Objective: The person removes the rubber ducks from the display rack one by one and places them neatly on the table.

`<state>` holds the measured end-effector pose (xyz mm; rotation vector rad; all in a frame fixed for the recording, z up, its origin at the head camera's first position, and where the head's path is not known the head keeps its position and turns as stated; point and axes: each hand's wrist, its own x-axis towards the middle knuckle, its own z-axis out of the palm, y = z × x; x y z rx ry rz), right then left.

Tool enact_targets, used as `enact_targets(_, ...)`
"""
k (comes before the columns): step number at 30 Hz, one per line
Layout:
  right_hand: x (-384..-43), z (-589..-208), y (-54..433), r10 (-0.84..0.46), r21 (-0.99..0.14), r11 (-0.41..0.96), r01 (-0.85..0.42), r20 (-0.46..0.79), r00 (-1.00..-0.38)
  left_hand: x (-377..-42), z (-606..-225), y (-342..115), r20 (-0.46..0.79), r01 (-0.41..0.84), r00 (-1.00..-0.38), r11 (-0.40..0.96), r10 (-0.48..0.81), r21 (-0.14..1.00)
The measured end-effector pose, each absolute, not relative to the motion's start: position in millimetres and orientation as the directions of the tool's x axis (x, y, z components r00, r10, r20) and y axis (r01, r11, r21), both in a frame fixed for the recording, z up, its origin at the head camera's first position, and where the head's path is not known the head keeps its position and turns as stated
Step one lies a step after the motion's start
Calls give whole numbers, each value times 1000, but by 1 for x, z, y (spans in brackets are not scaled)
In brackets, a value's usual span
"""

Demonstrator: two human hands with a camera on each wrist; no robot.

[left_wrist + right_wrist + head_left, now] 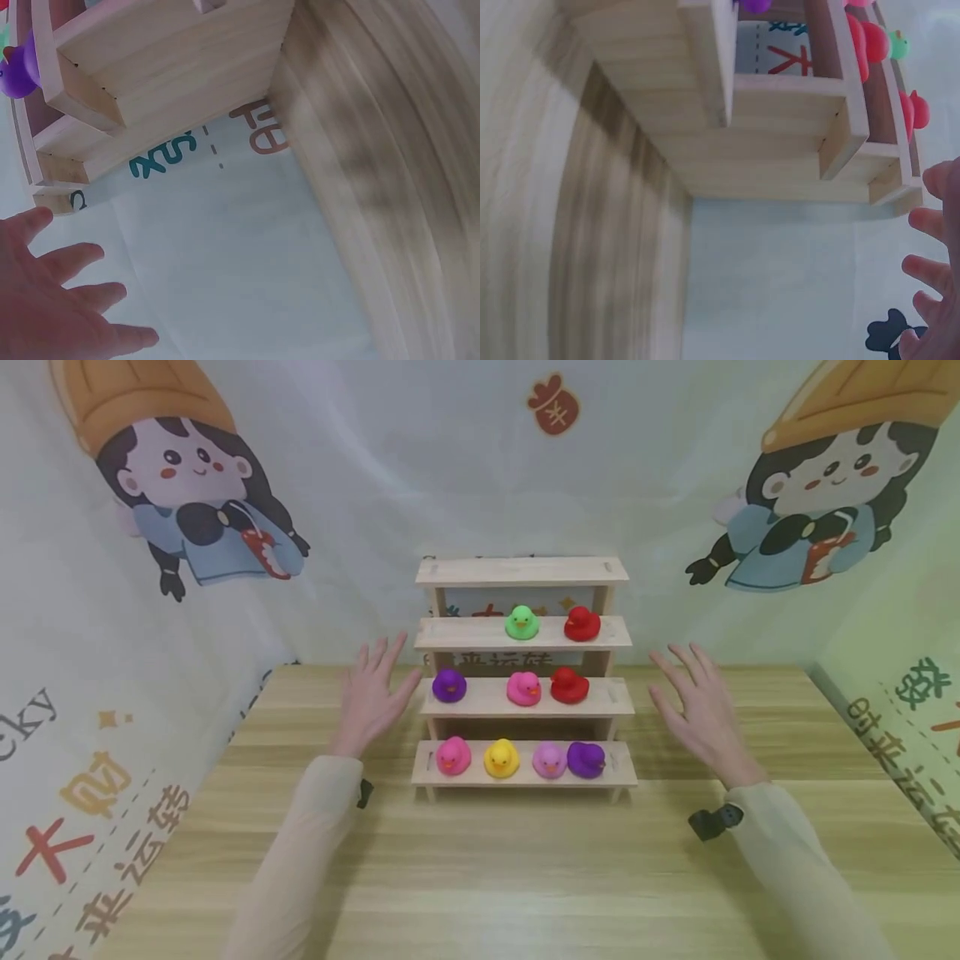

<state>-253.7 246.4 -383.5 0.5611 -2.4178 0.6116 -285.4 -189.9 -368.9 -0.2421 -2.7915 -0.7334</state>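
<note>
A wooden stepped rack stands between my two hands, with several rubber ducks on its lower three shelves. My left hand is held beside the rack's left side, fingers spread, touching nothing. On the right, my right hand is spread the same way, apart from the rack. A green duck and a red duck sit on the second shelf from the top. Below are a purple duck, a pink duck and another red duck. The bottom shelf bears pink, yellow, light purple and dark purple ducks.
The rack rests on a wood-grain table. Behind it hangs a pale printed cloth with cartoon figures and lettering, which also covers both sides. The top shelf holds no duck. Dark straps show at the wrists.
</note>
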Motion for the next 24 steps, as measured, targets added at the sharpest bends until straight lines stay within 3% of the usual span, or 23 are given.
enact_targets(16, -267, -372, 220, -232, -342, 750, -566, 665, -710, -310, -359, -170, 232, 206, -969, 790, 83, 578)
enact_targets(24, -275, -361, 212, -245, -347, 726, -594, 677, -695, -318, -358, -170, 208, 197, -976, 697, 70, 690)
